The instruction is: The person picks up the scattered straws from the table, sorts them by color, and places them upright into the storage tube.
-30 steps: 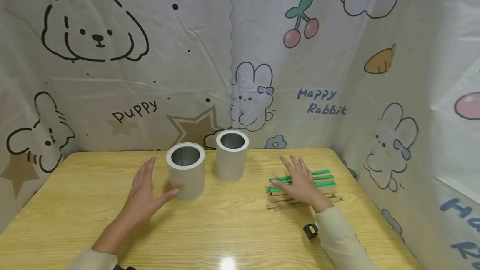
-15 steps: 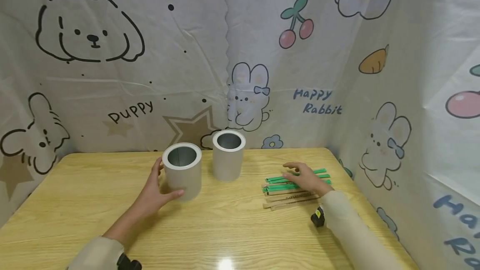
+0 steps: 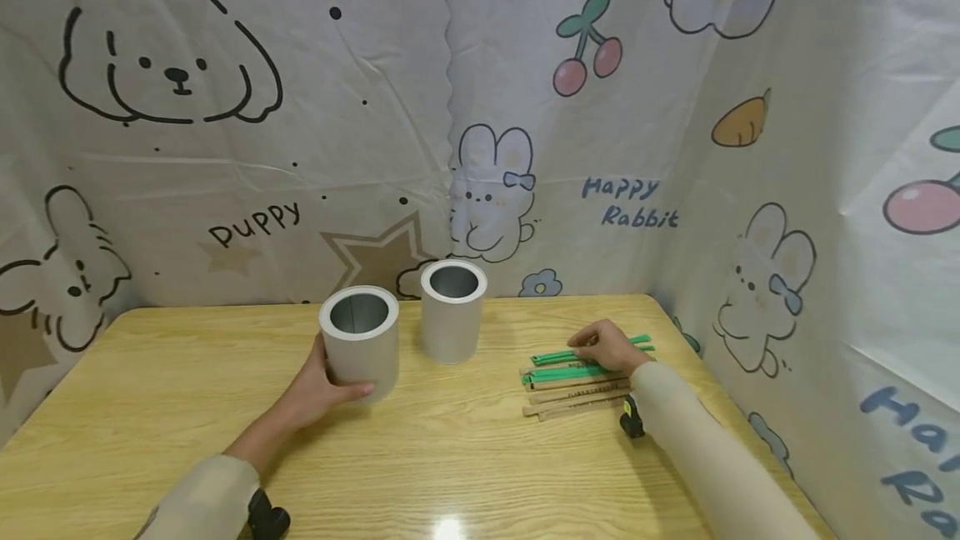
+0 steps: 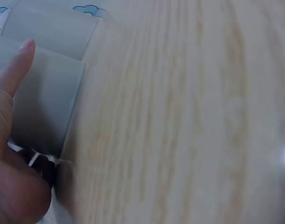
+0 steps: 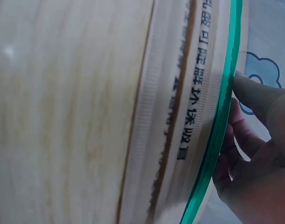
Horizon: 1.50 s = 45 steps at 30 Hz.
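Two off-white cylindrical cups with grey insides stand upright on the table: a nearer-left cup (image 3: 360, 357) and a farther cup (image 3: 450, 323) behind it to the right. My left hand (image 3: 318, 394) grips the nearer cup from its left, thumb across the front; the left wrist view shows the thumb (image 4: 16, 67) along its wall. On the right lie several straws in printed paper wrappers (image 3: 577, 397) and several green straws (image 3: 562, 374). My right hand (image 3: 611, 347) bends over the farthest green straws, pinching at one with thumb and fingertips. Its palm hides part of the pile.
The wooden table (image 3: 450, 457) runs back to a white printed curtain (image 3: 360, 148), which also closes off the right side. Dark wrist cameras sit at both cuffs, the left wrist camera (image 3: 267, 515) low near the table's front.
My left hand has closed in on the nearer cup and now grips it. My right hand's spread fingers have drawn together down onto the far green straws. The head view has shifted slightly.
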### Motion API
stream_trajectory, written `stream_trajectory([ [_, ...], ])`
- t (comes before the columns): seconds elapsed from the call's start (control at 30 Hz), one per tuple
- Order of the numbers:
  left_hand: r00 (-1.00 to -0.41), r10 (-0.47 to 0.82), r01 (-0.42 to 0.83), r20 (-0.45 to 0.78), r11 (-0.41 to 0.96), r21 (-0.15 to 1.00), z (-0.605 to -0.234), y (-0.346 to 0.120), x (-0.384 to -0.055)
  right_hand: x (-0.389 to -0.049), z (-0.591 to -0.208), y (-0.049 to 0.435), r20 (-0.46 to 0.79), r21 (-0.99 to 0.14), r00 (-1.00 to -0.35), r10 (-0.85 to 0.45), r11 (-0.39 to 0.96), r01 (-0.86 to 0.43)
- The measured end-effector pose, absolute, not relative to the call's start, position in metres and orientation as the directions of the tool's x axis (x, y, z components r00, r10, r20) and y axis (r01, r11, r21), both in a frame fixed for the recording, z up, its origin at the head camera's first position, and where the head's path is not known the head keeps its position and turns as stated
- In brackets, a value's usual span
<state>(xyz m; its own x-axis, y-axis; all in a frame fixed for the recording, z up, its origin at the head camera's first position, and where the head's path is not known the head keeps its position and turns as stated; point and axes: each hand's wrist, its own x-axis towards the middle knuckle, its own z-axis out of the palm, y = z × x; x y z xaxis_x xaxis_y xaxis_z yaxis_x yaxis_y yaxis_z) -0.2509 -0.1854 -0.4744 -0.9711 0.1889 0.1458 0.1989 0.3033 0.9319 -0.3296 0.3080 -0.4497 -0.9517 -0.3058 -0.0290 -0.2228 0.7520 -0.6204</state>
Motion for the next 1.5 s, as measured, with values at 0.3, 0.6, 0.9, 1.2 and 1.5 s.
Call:
stream_trajectory([
  [0.3,-0.978,0.189,0.147,0.090,0.310,0.939,-0.479,-0.187,-0.258,-0.339,-0.446,0.304,-0.039,-0.629,-0.951,-0.305,0.747,-0.214],
  [0.6,-0.981,0.184,0.114,0.063,0.285,0.952,-0.482,-0.183,-0.259,-0.345,-0.445,0.310,0.017,-0.651,-0.954,-0.300,0.721,-0.238],
  [0.9,-0.986,0.164,0.068,0.021,0.289,0.955,-0.484,-0.183,-0.258,-0.347,-0.386,0.279,0.072,-0.902,-0.992,-0.099,0.418,-0.107],
  [1.2,-0.987,0.157,0.073,0.029,0.280,0.957,-0.483,-0.184,-0.258,-0.314,-0.289,0.169,0.209,-0.867,-0.961,-0.180,-0.488,-0.098],
  [1.5,-0.985,0.168,0.087,0.038,0.295,0.951,-0.481,-0.183,-0.257,-0.290,-0.284,0.058,0.267,-0.684,-0.916,-0.299,-0.729,0.039],
])
